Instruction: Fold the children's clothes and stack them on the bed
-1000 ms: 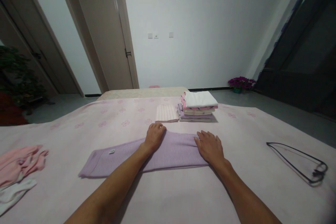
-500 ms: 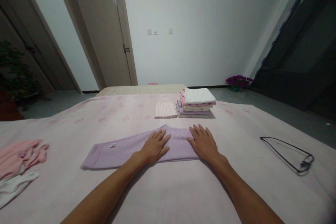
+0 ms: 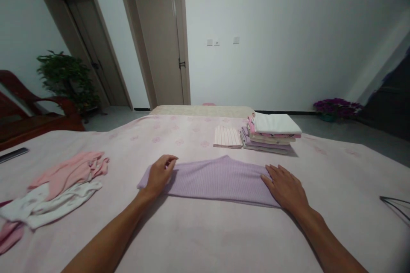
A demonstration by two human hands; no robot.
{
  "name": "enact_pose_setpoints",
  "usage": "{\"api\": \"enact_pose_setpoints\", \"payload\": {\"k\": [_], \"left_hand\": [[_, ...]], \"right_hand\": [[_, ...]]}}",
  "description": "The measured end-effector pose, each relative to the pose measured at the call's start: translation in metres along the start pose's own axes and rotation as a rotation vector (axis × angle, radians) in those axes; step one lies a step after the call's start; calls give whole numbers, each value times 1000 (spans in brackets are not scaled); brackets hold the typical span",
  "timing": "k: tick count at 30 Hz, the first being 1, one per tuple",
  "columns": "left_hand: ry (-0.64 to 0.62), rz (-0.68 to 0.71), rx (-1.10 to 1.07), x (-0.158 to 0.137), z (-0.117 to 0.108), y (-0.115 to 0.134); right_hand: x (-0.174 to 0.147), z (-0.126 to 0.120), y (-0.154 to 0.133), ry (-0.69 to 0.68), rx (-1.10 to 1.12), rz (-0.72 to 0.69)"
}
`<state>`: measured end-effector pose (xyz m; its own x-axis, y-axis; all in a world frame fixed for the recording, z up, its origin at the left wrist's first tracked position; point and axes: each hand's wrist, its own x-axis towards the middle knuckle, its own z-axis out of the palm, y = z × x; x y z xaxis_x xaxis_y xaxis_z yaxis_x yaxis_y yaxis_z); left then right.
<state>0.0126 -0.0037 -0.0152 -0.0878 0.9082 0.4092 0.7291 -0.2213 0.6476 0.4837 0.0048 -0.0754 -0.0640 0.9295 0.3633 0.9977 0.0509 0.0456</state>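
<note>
The step in hand looks to be squaring up and folding the lilac garment [image 3: 218, 179], which lies flat on the sheet [image 3: 198, 234], stretched between the two sets of fingers. The left hand [image 3: 160, 172] is bent over one end, fingers curled with a narrow gap to the thumb; whether they pinch any cloth I cannot tell. A small corner of the garment pokes out to the left of that hand. The right hand [image 3: 286, 185] lies flat over the other end, palm down, fingers straight and slightly spread, gripping nothing. A next fold would, I judge, call for the left fingers to take up their end cleanly while the right ones pin theirs. The garment is a long, low band of finely ribbed knit, its near edge fairly straight, its far edge rising to a soft peak between the hands. Beyond the right fingers stands the folded stack [image 3: 270, 132], with the striped cloth [image 3: 227, 136] just beside it; well left of the left fingers lies a loose pink heap [image 3: 73, 172].
</note>
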Motion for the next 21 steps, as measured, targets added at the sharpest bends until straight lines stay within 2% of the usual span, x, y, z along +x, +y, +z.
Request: {"api": "enact_pose_setpoints", "payload": {"k": [2, 3, 6, 9, 11, 14, 18, 21], "left_hand": [[84, -145, 105, 5, -29, -28], [77, -209, 166, 6, -41, -41], [-72, -350, 318, 5, -63, -67], [-211, -419, 359, 1, -64, -72], [-235, -425, 375, 2, -59, -68], [-199, -382, 379, 4, -52, -64], [-70, -344, 328, 7, -46, -61], [-65, -331, 381, 5, -46, -60]], "right_hand": [[0, 2, 1, 8, -4, -12], [1, 2, 2, 8, -9, -16], [2, 2, 2, -10, -36, -9], [2, 0, 0, -34, -60, 4], [3, -2, -1, -44, -71, 5], [3, -5, -3, -54, -78, 0], [3, -5, -3, -56, -79, -6], [3, -4, -2, -51, -76, -14]]}}
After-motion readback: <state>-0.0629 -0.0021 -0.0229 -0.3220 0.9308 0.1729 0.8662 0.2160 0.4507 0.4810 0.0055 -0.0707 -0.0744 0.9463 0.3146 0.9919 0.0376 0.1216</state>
